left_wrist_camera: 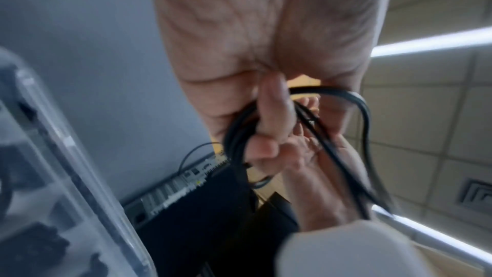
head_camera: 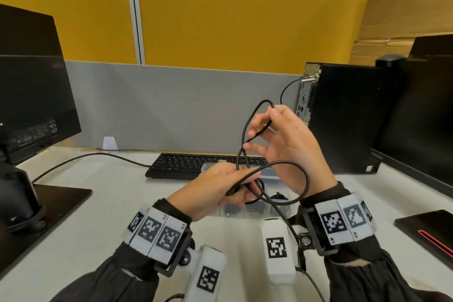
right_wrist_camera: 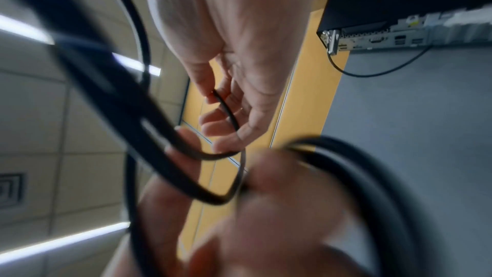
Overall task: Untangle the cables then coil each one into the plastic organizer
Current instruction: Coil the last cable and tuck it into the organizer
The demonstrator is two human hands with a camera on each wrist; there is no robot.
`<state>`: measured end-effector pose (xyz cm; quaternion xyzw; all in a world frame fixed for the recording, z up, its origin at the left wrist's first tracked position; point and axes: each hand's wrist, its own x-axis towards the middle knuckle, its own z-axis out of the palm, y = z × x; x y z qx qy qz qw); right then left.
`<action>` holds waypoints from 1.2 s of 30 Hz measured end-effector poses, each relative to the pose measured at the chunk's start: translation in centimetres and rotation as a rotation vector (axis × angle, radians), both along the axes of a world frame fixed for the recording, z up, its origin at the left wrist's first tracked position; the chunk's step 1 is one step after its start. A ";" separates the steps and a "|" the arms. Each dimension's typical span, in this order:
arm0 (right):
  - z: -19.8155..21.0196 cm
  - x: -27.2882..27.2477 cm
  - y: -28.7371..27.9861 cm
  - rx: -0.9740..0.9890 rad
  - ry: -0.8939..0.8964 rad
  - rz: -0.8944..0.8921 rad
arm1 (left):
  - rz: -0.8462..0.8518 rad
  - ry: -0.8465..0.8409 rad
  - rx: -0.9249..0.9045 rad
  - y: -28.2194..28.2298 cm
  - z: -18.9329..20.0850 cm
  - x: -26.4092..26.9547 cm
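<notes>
While the white desk (head_camera: 103,203) carries a clear plastic organizer (head_camera: 269,175) at 12 o'clock from the wrists, the right hand (head_camera: 282,140) pinches a black cable (head_camera: 247,127) loop aloft, and the left hand (head_camera: 220,189), at its 7 o'clock, grips gathered coils.

Even, bright office light is falling across the desk (head_camera: 98,203) — soft shadows only. Ceiling strip lights (left_wrist_camera: 431,43) are glaring in both wrist views, where near cable (right_wrist_camera: 106,92) is blurring. Edges are bowing.

Below our left hand (head_camera: 220,186), the plastic organizer (head_camera: 267,176) is mostly hidden. The black cable (right_wrist_camera: 111,92) nearest our right wrist blurs.
</notes>
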<state>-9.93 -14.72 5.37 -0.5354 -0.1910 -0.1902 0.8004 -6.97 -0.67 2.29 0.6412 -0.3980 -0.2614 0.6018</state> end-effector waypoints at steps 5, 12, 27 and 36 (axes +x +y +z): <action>-0.4 0.4 -1.3 -0.208 -0.034 -0.318 | -0.058 -0.026 -0.059 0.2 0.3 -0.6; -1.1 1.2 -6.4 -0.027 0.082 -0.929 | -0.261 -0.112 0.258 -0.6 -0.6 -1.8; -2.3 0.5 -0.6 -0.973 0.370 0.035 | 0.545 -0.098 -0.183 2.5 1.4 3.1; -0.4 -0.8 -3.6 -0.700 0.309 -0.240 | 0.676 -0.421 0.120 5.4 1.5 5.1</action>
